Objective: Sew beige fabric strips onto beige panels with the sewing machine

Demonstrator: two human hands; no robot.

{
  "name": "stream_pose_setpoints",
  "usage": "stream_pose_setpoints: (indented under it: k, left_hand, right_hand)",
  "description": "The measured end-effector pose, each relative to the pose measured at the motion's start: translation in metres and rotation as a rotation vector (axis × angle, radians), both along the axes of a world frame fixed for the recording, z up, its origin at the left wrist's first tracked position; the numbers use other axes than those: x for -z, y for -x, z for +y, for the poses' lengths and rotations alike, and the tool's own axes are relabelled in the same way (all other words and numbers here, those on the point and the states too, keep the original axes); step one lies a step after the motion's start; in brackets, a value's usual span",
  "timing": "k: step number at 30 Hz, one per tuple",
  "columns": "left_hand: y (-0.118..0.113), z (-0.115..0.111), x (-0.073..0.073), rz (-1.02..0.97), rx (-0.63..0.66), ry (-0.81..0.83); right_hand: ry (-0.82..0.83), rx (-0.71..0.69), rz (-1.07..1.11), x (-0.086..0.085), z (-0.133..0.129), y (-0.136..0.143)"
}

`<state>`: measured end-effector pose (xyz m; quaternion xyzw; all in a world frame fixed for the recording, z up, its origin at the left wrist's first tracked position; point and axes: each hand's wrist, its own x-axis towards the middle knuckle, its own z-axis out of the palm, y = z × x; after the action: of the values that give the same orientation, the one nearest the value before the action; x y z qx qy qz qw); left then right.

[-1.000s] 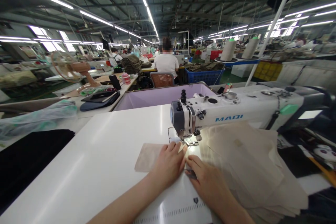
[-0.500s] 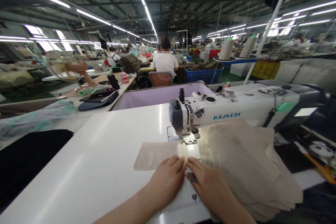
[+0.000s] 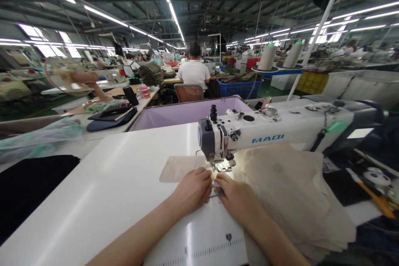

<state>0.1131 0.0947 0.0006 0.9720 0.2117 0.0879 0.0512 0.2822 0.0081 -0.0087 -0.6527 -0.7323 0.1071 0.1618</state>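
Observation:
A small beige fabric piece [image 3: 174, 169] lies flat on the white table, its right edge at the presser foot [image 3: 223, 168] of a sewing machine [image 3: 264, 135]. My left hand [image 3: 193, 189] is closed on the near right part of this fabric, just in front of the foot. Close beside it, my right hand [image 3: 235, 193] pinches the fabric edge, thumb and fingers together. The fingertips of both hands nearly meet, and they hide that edge. To the right of my right hand spreads a stack of larger beige fabric panels [image 3: 283, 191].
The machine arm runs across the right side. Behind the white table [image 3: 118, 183] is a lilac bin [image 3: 174, 114]. Black cloth [image 3: 34, 191] lies at the left edge. Thread cones [image 3: 267, 58] stand behind the machine. A person in a white shirt [image 3: 194, 74] sits ahead.
Both hands have moved forward, closer to the presser foot, and the small fabric piece has shifted away from me with them. The view has shifted slightly.

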Motion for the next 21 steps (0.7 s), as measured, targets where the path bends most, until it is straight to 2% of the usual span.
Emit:
stream_pose_setpoints:
  k: [7,13,17,19,21]
  left_hand:
    - [-0.006,0.02,-0.002,0.046,-0.035,-0.051]
    - [0.002,0.021,0.009,-0.05,-0.053,-0.058]
    - [0.005,0.011,0.007,-0.066,-0.126,-0.029]
    - [0.004,-0.001,0.001,-0.015,-0.159,0.006]
    - [0.003,-0.015,-0.005,0.021,-0.136,0.068]
  right_hand:
    - [-0.032,-0.006,0.031,-0.001,0.003,-0.003]
    - [0.005,0.01,0.026,-0.001,-0.005,-0.002]
    - [0.002,0.011,0.01,0.002,-0.012,0.0]
    - [-0.013,0.012,0.022,0.002,-0.016,0.001]
    - [-0.018,0.012,0.037,0.001,-0.02,0.003]
